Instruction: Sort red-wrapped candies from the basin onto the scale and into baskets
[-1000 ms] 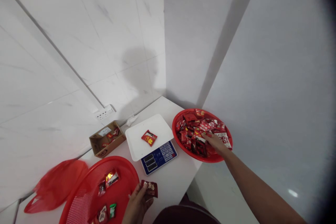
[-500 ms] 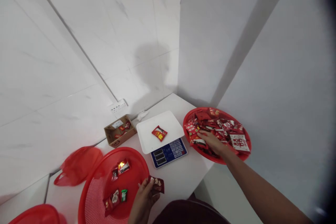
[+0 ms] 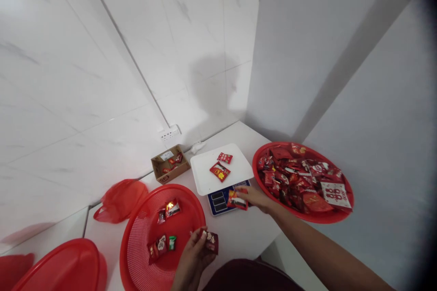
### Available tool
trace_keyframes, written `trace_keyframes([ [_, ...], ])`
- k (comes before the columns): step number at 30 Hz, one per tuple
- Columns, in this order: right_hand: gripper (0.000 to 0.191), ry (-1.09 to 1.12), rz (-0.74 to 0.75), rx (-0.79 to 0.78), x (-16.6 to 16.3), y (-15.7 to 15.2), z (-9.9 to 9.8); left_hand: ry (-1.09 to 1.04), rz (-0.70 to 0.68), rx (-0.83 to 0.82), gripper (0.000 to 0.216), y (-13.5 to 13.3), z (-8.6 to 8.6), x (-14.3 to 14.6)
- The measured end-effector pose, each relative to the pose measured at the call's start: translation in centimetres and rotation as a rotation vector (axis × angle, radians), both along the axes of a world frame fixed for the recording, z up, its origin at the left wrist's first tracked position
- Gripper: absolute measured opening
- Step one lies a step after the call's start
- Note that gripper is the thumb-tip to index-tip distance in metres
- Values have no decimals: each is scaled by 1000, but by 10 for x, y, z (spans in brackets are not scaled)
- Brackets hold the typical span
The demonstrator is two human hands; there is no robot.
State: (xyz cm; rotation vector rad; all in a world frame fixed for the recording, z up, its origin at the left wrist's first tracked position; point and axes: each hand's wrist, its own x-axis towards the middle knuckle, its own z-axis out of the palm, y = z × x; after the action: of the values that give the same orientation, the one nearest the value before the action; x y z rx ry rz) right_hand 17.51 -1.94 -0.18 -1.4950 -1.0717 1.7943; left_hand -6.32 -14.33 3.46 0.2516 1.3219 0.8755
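My left hand (image 3: 195, 254) pinches a dark red candy packet (image 3: 212, 242) beside the right rim of a red mesh basket (image 3: 127, 236). Several wrapped candies lie inside that basket, among them a small green one (image 3: 172, 242). In front of the scale's keypad my right hand (image 3: 253, 196) grips a red and yellow snack packet (image 3: 237, 200). Two red packets rest on the white pan (image 3: 201, 177) of the digital scale (image 3: 218, 202): a larger one (image 3: 220, 171) and a smaller one (image 3: 225, 158). To the right, a red basket (image 3: 256, 154) is heaped with red packets.
A cardboard box (image 3: 164, 176) with a few red candies stands at the wall, left of the scale. Further left lie a red plastic bag (image 3: 123, 200) and another red container (image 3: 71, 263). A socket strip (image 3: 170, 133) is fixed to the wall.
My right hand has left the heaped basket and moved left to the scale, now holding a snack packet. A second, smaller packet has appeared on the pan. The left hand keeps its packet.
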Motion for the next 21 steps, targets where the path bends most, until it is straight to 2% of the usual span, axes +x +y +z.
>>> trace_keyframes([
  [3, 54, 107, 147, 16, -13, -30, 13, -14, -3, 5, 51, 1, 2, 2],
  [6, 48, 138, 294, 130, -30, -52, 34, -46, -24, 18, 41, 6, 6, 9],
  [9, 42, 151, 437, 234, -44, -65, 51, -71, -119, 46, 45, 12, 11, 19],
  [11, 40, 157, 465, 280, -50, -72, 54, -92, -219, 103, 46, 15, 15, 26],
  [14, 42, 85, 360, 282, -55, -78, 49, -108, -293, 155, 35, 19, 22, 33],
  [17, 44, 23, 269, 225, -41, -70, 39, -102, -260, 121, 31, 22, 28, 36],
  [19, 40, -75, 156, 248, -10, -56, 34, -108, -186, 92, 31, 24, 29, 33],
  [21, 36, -318, -85, 354, 40, -42, 33, -105, -82, 27, 28, 27, 25, 26],
])
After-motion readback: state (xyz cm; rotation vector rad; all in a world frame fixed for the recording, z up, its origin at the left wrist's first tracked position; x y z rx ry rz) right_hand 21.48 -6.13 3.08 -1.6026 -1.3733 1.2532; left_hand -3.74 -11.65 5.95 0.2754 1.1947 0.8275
